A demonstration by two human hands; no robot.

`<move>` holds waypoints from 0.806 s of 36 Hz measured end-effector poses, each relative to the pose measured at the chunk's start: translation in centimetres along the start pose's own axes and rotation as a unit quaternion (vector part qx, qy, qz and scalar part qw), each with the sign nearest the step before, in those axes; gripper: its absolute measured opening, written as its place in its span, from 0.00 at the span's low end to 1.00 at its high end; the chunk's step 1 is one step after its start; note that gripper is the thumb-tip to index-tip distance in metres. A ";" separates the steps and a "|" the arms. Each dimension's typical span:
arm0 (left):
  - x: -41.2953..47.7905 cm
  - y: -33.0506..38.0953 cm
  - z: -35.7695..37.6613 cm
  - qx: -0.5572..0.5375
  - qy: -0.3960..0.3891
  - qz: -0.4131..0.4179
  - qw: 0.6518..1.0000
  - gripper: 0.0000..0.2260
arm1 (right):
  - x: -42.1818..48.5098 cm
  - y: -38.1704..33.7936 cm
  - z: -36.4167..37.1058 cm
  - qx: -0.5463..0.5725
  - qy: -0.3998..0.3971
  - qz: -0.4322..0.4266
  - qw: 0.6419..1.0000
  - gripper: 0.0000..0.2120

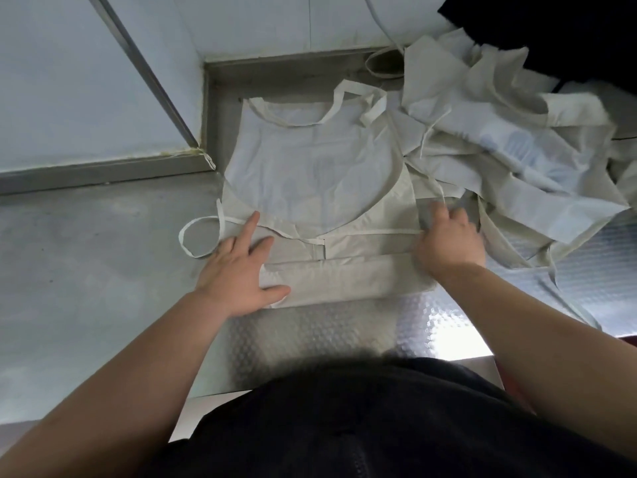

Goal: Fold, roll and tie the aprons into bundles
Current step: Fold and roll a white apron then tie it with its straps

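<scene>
Shirt [344,426]; left hand [238,270] flat on apron [320,160]

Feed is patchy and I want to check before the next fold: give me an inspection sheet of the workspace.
Surface: metal table, partly embossed.
Job's things: apron flat, near hem folded up; waist tie looped left.
Clutter: heap of aprons at right.
Grippers: left hand flat on the fold; right hand curled at the apron's right edge, grip unclear.
Cables: nothing seen.
Surroundings: pale wall panels; black cloth.
</scene>
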State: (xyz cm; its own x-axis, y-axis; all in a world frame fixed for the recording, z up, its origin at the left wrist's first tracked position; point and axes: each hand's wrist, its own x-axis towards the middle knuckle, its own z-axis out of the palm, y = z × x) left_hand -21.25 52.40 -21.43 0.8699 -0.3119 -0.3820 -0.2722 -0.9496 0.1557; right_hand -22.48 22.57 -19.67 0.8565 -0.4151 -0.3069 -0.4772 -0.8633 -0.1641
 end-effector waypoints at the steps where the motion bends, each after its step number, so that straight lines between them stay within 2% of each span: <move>1: 0.1 0.0 0.0 0.007 -0.001 0.005 1.000 0.42 | -0.2 -0.4 0.2 0.014 0.002 -0.051 0.999 0.22; 4: 0.4 -0.2 -0.1 0.026 -0.010 0.015 1.000 0.43 | -0.8 -2.0 0.7 0.045 -0.012 -0.178 0.983 0.20; 6: 0.4 -0.6 -0.1 0.034 -0.014 0.010 0.999 0.46 | -1.2 -3.2 1.2 0.053 -0.055 -0.237 0.968 0.21; 8: 0.3 -1.0 0.0 0.038 -0.012 -0.003 0.999 0.44 | -1.5 -4.2 1.7 0.034 -0.117 -0.266 0.956 0.24; 11: 0.1 -2.2 0.1 0.043 -0.011 -0.064 0.997 0.34 | -1.5 -5.1 2.4 0.003 -0.165 -0.251 0.954 0.24; 15: -0.2 -4.0 -0.1 0.028 0.013 -0.152 0.988 0.30 | -1.2 -5.2 2.5 -0.009 -0.174 -0.237 0.956 0.24; 20: -1.2 -7.9 0.3 -0.043 0.007 -0.301 0.953 0.32 | -1.1 -5.5 2.6 -0.016 -0.181 -0.228 0.956 0.25; 23: -1.9 -8.9 0.4 -0.095 0.061 -0.353 0.929 0.32 | -1.1 -5.7 2.7 -0.014 -0.177 -0.222 0.959 0.25; 26: -2.3 -8.6 0.4 -0.090 0.141 -0.324 0.931 0.23 | -1.3 -5.7 3.0 -0.015 -0.162 -0.219 0.962 0.24; 29: -2.4 -7.2 0.9 -0.076 0.227 -0.225 0.945 0.18 | -1.6 -5.5 3.3 -0.019 -0.143 -0.219 0.965 0.23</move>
State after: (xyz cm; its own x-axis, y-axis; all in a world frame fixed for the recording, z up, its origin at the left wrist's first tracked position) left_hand -21.78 59.92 -22.48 0.9797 0.1999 -0.0164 0.1987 -0.9567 0.2126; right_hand -21.89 28.99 -21.34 0.8824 0.0834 -0.4631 -0.0693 -0.9504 -0.3033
